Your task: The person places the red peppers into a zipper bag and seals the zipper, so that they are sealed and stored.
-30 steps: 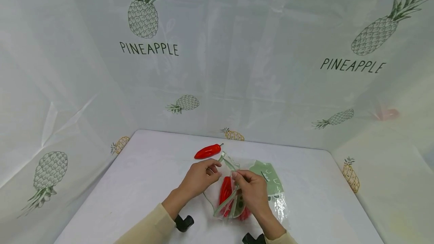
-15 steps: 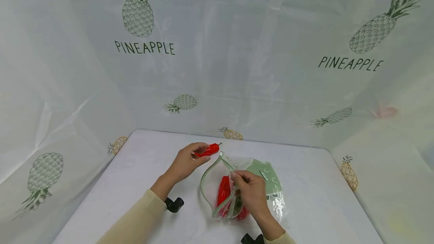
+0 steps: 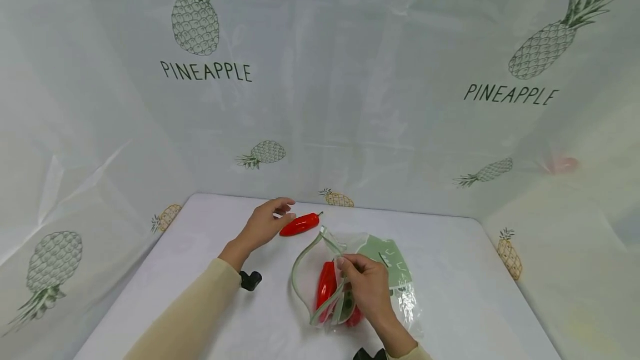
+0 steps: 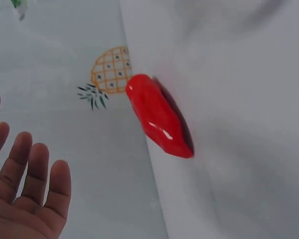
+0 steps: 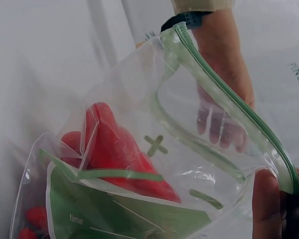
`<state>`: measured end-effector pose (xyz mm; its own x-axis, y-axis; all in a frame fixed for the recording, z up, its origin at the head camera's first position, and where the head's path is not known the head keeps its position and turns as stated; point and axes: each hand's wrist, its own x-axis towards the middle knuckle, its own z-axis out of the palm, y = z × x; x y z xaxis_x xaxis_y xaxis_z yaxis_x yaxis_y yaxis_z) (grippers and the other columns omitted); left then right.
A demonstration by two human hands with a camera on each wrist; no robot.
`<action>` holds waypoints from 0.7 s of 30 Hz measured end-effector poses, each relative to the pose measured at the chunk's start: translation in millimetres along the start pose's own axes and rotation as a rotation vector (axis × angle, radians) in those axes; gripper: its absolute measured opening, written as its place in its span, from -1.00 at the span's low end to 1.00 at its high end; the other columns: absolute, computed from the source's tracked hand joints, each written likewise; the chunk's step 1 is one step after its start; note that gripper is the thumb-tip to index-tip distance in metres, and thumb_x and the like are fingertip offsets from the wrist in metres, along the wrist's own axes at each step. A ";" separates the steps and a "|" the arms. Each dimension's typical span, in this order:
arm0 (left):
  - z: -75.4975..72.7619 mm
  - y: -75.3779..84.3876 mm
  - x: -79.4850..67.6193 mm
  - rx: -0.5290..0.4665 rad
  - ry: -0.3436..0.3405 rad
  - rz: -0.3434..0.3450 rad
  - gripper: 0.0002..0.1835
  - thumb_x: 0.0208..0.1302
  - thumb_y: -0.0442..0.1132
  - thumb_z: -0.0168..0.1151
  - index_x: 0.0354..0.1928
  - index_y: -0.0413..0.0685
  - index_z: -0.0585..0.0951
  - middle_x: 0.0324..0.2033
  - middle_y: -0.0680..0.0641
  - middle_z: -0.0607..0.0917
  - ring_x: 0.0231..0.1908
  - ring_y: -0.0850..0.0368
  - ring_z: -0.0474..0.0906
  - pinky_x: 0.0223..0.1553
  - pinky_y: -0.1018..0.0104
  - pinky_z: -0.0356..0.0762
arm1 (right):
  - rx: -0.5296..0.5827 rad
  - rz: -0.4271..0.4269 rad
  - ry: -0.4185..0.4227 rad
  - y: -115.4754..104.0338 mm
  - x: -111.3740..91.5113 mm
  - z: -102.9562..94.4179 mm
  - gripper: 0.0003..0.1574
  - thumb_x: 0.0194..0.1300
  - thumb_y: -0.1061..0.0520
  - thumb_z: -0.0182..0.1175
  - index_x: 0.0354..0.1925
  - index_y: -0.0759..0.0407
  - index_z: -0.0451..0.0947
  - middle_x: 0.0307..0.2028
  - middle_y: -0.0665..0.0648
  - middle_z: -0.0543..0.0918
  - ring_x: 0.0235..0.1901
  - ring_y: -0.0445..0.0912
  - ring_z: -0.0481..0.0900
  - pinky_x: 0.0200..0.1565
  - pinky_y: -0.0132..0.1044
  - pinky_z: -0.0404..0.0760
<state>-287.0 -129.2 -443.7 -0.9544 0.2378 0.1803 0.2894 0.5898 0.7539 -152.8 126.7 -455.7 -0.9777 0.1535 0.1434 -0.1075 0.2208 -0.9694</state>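
Observation:
A red chili pepper lies on the table, its stem pointing right. My left hand is just left of it, palm toward it; in the left wrist view the fingers are extended and apart from the pepper. My right hand pinches the rim of a clear zip bag with a green label. The bag's mouth gapes toward the left. Red peppers lie inside it, partly behind the label. In the head view the right hand hides part of the bag.
A white table lies under everything. Its far edge meets a hanging sheet printed with pineapples. Black wrist cameras sit below both forearms.
My left hand has left the bag's rim, moved away to the pepper, covered part of it, then drawn back slightly left. The right hand keeps its pinch on the bag.

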 end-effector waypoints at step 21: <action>24.1 -21.4 57.7 0.013 -0.141 -0.101 -0.41 0.43 -0.13 0.39 0.45 0.10 0.50 0.29 -0.12 0.63 0.30 -0.12 0.55 0.32 -0.11 0.58 | 0.015 0.046 0.004 3.9 -3.0 3.0 -0.81 0.35 0.10 0.45 -0.16 0.20 0.84 -0.38 0.16 0.77 -0.46 -0.16 0.64 -0.47 -0.23 0.77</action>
<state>-346.5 -109.5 -464.6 -0.9591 0.2826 0.0129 0.1946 0.6258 0.7553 -150.8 124.2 -460.4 -0.9810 0.1665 0.0995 -0.0654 0.1989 -0.9778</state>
